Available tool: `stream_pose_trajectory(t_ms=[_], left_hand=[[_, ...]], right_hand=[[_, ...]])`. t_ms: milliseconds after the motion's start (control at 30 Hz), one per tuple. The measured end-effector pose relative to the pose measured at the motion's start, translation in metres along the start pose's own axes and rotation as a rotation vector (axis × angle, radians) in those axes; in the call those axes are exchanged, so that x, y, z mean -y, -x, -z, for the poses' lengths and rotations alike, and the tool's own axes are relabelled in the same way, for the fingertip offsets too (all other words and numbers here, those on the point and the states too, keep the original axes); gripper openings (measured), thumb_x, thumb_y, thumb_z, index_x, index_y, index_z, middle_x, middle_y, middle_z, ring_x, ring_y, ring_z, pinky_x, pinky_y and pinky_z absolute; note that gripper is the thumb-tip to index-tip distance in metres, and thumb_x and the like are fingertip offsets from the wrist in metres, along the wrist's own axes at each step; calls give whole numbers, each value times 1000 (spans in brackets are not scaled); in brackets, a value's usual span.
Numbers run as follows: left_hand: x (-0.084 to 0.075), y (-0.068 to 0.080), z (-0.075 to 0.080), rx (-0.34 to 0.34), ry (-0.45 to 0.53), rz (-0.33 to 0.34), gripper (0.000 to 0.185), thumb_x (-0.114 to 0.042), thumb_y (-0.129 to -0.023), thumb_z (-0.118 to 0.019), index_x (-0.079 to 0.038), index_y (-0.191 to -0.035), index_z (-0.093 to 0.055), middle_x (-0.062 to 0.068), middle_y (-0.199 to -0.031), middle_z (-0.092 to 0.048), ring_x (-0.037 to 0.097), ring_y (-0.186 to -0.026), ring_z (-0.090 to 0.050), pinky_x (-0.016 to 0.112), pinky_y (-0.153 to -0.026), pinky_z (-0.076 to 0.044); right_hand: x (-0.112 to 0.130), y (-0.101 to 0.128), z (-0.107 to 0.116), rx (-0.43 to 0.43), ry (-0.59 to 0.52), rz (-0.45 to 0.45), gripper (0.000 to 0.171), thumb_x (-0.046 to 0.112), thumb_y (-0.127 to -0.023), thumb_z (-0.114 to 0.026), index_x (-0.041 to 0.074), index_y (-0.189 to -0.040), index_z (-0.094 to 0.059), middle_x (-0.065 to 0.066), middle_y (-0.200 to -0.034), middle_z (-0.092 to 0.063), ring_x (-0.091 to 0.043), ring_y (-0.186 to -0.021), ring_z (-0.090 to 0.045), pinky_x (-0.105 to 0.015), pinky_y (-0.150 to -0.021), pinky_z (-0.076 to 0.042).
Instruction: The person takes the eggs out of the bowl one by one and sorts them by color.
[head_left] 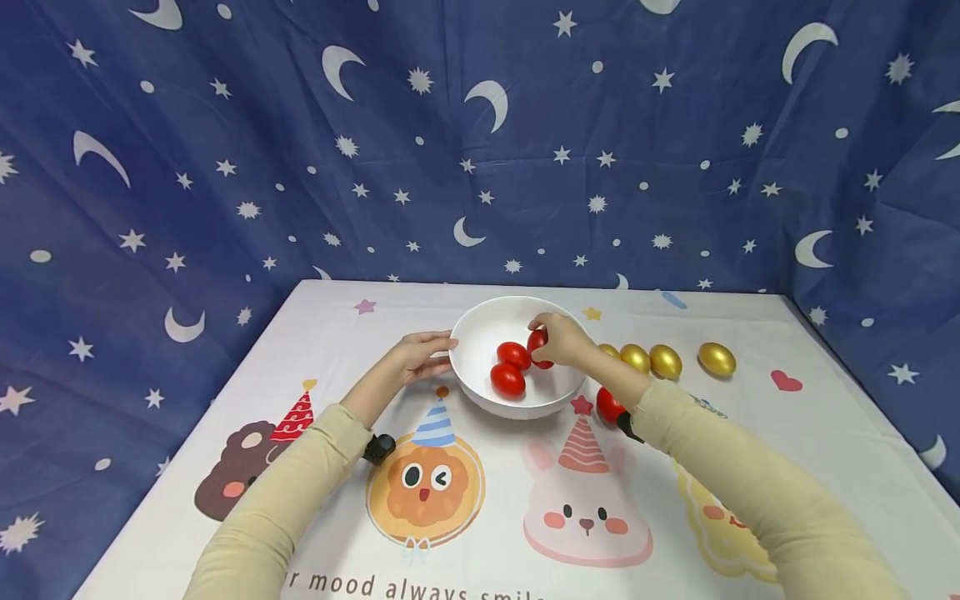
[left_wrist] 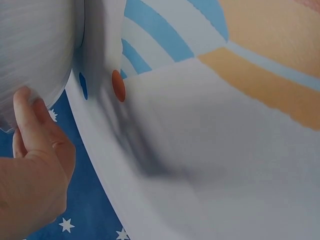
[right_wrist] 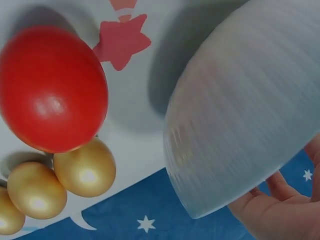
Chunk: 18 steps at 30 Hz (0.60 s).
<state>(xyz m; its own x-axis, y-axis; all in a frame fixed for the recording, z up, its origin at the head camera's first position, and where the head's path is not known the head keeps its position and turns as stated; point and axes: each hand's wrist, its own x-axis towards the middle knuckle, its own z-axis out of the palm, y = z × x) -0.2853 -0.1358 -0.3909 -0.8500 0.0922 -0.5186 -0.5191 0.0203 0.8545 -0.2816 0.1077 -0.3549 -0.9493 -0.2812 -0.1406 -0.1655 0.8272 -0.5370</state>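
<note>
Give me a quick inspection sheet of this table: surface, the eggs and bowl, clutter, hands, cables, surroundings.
Surface: white cartoon-print tablecloth.
Job's things: white bowl holding two red eggs; a third red egg in the right hand; another red egg beside the bowl; four gold eggs in a row to the right.
Clutter: nothing seen.
Hands: left hand rests on the bowl's rim; right hand grips an egg over the bowl.
Cables: nothing seen.
Surroundings: blue star-and-moon backdrop.

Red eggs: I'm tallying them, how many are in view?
4: two lie in the white bowl, one is held over it by the right hand, one lies beside it. More could be hidden.
</note>
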Motion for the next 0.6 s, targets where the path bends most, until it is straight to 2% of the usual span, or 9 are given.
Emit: stream_pose_trajectory(t_ms=[100, 367, 600], left_hand=[[-1, 1, 0, 4, -1, 4, 52, -14, -91, -62, -13, -141, -45, 16, -141, -45, 15, -92, -62, 17, -75, -60], [-2, 2, 3, 2, -11, 3, 53, -15, -91, -63, -12, -141, -45, 16, -141, -45, 10, -77, -61, 16, -73, -60], [-1, 2, 0, -5, -6, 6, 52, -14, -91, -64, -13, -140, -47, 16, -138, -48, 10, -76, -62, 17, -75, -60]], right_hand=[[0, 5, 3, 5, -25, 10, 45, 1, -81, -66, -3, -124, -55, -22, -118, -59, -33, -104, -56, -41, -89, -59], [-5, 14, 9, -26, -32, 72, 45, -1, -80, -66, -2, -124, -57, -22, -120, -58, -35, -108, -53, -44, -91, -58], [-10, 23, 13, -53, -46, 121, 45, -3, -78, -68, -2, -123, -59, -23, -118, -57, -36, -107, -54, -46, -90, -58]])
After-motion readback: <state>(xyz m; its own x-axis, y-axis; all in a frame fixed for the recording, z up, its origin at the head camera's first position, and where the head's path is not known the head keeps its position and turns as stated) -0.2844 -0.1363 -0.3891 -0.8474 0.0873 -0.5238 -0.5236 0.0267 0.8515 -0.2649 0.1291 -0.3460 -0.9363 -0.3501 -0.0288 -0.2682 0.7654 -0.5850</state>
